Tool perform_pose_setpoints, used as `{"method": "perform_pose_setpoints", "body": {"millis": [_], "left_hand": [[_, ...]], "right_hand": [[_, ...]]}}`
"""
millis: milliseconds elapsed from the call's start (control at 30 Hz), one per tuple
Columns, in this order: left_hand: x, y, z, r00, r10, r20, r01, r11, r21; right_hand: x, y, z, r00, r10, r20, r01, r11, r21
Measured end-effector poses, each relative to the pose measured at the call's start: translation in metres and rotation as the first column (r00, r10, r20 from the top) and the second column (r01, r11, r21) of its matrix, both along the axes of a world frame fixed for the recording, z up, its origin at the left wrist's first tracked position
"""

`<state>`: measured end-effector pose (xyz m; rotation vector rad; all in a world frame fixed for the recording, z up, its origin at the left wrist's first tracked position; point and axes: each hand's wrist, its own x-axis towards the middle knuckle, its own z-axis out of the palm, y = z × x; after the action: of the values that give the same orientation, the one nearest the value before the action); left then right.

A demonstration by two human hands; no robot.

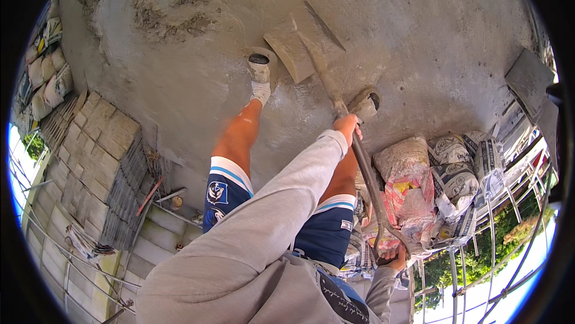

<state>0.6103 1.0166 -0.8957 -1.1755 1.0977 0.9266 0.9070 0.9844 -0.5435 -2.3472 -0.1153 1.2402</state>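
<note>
A long-handled shovel slants across the view, its wide flat blade lying on the wet grey floor between and ahead of my feet. My left hand wraps round the lower shaft, near the blade's socket. At the far end of the handle, beside my right hip, my right hand grips the forked handle end. Grey mud coats the blade and part of the shaft. My left shoe and right shoe stand on either side of the shovel, both smeared with cement.
Stacked grey blocks or tiles stand at the left, with filled sacks beyond them. More sacks are piled close on my right. Metal railings run behind. Rough wet mortar lies ahead to the left. A dark board leans at far right.
</note>
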Motion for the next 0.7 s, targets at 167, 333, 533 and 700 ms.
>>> {"method": "perform_pose_setpoints", "body": {"millis": [167,333,533,700], "left_hand": [[-0.366,0.003,-0.045,0.913,0.074,-0.401,-0.016,0.989,0.144],[-0.356,0.002,0.025,0.909,0.177,-0.377,-0.146,0.983,0.11],[-0.431,-0.036,0.166,0.893,0.425,-0.151,-0.297,0.806,0.512],[-0.491,-0.067,0.187,0.827,0.329,-0.457,-0.211,0.933,0.29]], "right_hand": [[-0.338,0.029,-0.077,0.943,0.106,-0.316,-0.078,0.992,0.099],[-0.291,0.006,-0.068,0.881,0.465,-0.083,-0.423,0.856,0.298],[-0.327,-0.015,0.007,0.311,0.828,0.466,-0.732,-0.104,0.673],[-0.367,0.04,-0.007,-0.016,0.711,0.703,-0.535,-0.6,0.595]]}}
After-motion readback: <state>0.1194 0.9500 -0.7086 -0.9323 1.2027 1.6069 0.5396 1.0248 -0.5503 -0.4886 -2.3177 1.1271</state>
